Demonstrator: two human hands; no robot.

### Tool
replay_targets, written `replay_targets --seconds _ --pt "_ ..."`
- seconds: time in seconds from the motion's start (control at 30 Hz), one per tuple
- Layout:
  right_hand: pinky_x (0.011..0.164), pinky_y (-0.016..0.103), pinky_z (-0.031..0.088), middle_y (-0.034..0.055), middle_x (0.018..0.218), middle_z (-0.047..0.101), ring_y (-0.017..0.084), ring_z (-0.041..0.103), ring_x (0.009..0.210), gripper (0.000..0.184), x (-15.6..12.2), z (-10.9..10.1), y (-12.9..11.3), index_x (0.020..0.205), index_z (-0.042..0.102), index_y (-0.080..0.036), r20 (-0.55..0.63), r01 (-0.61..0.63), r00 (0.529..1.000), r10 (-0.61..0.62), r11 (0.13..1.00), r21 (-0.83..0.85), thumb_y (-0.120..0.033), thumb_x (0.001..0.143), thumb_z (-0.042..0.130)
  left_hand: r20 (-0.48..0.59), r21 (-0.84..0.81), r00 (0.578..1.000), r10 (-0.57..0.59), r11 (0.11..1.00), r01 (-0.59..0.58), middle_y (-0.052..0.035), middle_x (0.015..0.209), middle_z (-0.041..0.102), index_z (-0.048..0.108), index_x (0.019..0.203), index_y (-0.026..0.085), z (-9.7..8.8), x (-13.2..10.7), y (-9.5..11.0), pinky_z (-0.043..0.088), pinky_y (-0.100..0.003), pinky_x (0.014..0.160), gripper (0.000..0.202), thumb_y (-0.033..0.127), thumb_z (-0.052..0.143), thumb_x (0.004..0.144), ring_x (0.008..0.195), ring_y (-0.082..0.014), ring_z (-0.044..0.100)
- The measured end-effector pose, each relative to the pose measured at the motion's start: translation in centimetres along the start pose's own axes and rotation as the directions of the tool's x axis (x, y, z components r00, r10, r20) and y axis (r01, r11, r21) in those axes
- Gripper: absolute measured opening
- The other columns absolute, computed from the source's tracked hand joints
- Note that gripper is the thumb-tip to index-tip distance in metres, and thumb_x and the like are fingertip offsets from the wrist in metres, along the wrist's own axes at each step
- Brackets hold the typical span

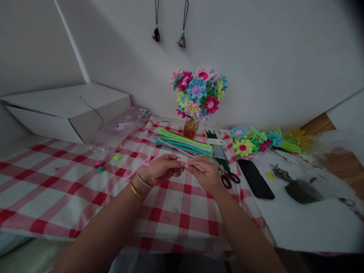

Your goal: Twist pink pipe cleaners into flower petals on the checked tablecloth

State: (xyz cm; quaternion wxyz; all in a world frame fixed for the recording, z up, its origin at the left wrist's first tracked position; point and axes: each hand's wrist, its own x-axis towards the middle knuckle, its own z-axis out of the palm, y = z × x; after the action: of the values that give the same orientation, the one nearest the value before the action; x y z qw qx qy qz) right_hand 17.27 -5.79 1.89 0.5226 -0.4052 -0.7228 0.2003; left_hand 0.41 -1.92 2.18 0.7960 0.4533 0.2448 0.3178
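Observation:
Above the checked tablecloth, my left hand (165,169) and my right hand (205,172) meet fingertip to fingertip, both pinched closed. Between them shows a small bit of a pale pink pipe cleaner (185,165), mostly covered by the fingers. More pink pipe cleaner (139,167) appears behind my left wrist; whether it joins the held piece I cannot tell. Just beyond the hands lies a bundle of green, teal and pink pipe cleaners (184,142). Black-handled scissors (229,179) rest beside my right hand.
Fuzzy flowers (199,91) stand in a glass vase (190,128) by the wall. A white box (71,108) and a plastic bag (122,127) are left. At right lie a phone (256,179), loose flowers (256,141) and keys (281,173). Small pompoms (101,169) dot the red-and-white cloth (57,193).

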Motion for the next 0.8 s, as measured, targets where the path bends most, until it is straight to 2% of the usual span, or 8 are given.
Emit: replay_targets --seconds 0.1,0.2,0.27,0.4,0.57,0.7,0.8 --pt "0.066 0.028 0.042 -0.0004 0.068 0.062 0.013 0.054 0.066 0.006 -0.1 0.2 0.3 0.071 0.065 -0.022 0.028 -0.236 0.972 0.235 0.960 0.149 -0.027 0.069 0.063 -0.039 0.107 0.997 0.067 0.992 -0.062 -0.0006 0.053 0.055 0.059 0.062 0.010 0.3 0.0 0.0 0.031 -0.020 0.045 0.014 0.021 0.066 0.066 0.045 -0.0055 0.044" --pt "0.063 0.026 0.042 -0.0017 0.064 0.061 0.011 0.053 0.061 0.008 -0.1 0.7 0.8 0.068 0.064 -0.020 0.129 -0.440 0.896 0.426 0.807 0.393 -0.027 0.067 0.064 -0.057 0.203 0.993 0.106 0.975 -0.093 -0.0011 0.055 0.056 0.058 0.061 0.010 0.4 0.1 -0.1 0.032 -0.020 0.045 0.015 0.022 0.066 0.066 0.044 -0.0053 0.043" --pt "0.066 0.026 0.042 -0.0021 0.064 0.061 0.011 0.054 0.063 0.007 -0.1 1.0 1.0 0.067 0.064 -0.020 0.122 -0.464 0.876 0.466 0.746 0.478 -0.026 0.066 0.065 -0.073 0.194 0.992 0.104 0.977 -0.088 -0.0013 0.056 0.056 0.059 0.064 0.010 0.3 0.3 -0.1 0.033 -0.020 0.046 0.016 0.025 0.066 0.066 0.046 -0.0060 0.045" --pt "0.068 0.026 0.042 -0.0025 0.067 0.063 0.011 0.055 0.065 0.009 0.1 1.1 0.9 0.070 0.065 -0.021 0.040 -0.460 0.861 0.507 0.741 0.490 -0.027 0.064 0.067 -0.128 0.055 0.984 0.122 0.992 -0.116 -0.0001 0.056 0.055 0.061 0.070 0.010 -0.2 0.5 -0.4 0.034 -0.019 0.046 0.017 0.026 0.066 0.067 0.047 -0.0061 0.047" --pt "0.073 0.028 0.041 0.0000 0.073 0.064 0.012 0.056 0.070 0.014 0.3 0.9 0.7 0.076 0.067 -0.020 0.152 -0.510 0.845 0.512 0.687 0.518 -0.029 0.066 0.066 -0.099 0.066 0.989 0.113 0.992 -0.107 -0.0008 0.057 0.056 0.061 0.072 0.010 -0.6 0.8 -0.7 0.034 -0.020 0.046 0.018 0.027 0.066 0.068 0.048 -0.0069 0.048" --pt "0.068 0.027 0.039 -0.0004 0.067 0.062 0.010 0.053 0.064 0.013 0.2 1.1 1.3 0.071 0.066 -0.017 0.186 -0.528 0.839 0.512 0.680 0.509 -0.029 0.065 0.067 -0.154 0.067 0.977 0.147 0.988 -0.138 -0.0005 0.058 0.058 0.062 0.069 0.010 -0.9 1.1 -1.0 0.036 -0.020 0.049 0.016 0.021 0.071 0.062 0.048 -0.0058 0.048" --pt "0.063 0.026 0.038 -0.0013 0.061 0.058 0.009 0.050 0.059 0.014 0.0 1.6 1.6 0.068 0.065 -0.016 0.215 -0.534 0.829 0.516 0.618 0.576 -0.029 0.064 0.068 -0.169 0.032 0.971 0.168 0.986 -0.165 -0.0001 0.058 0.060 0.062 0.067 0.010 -1.0 1.2 -1.2 0.036 -0.019 0.050 0.015 0.016 0.072 0.058 0.049 -0.0057 0.049"
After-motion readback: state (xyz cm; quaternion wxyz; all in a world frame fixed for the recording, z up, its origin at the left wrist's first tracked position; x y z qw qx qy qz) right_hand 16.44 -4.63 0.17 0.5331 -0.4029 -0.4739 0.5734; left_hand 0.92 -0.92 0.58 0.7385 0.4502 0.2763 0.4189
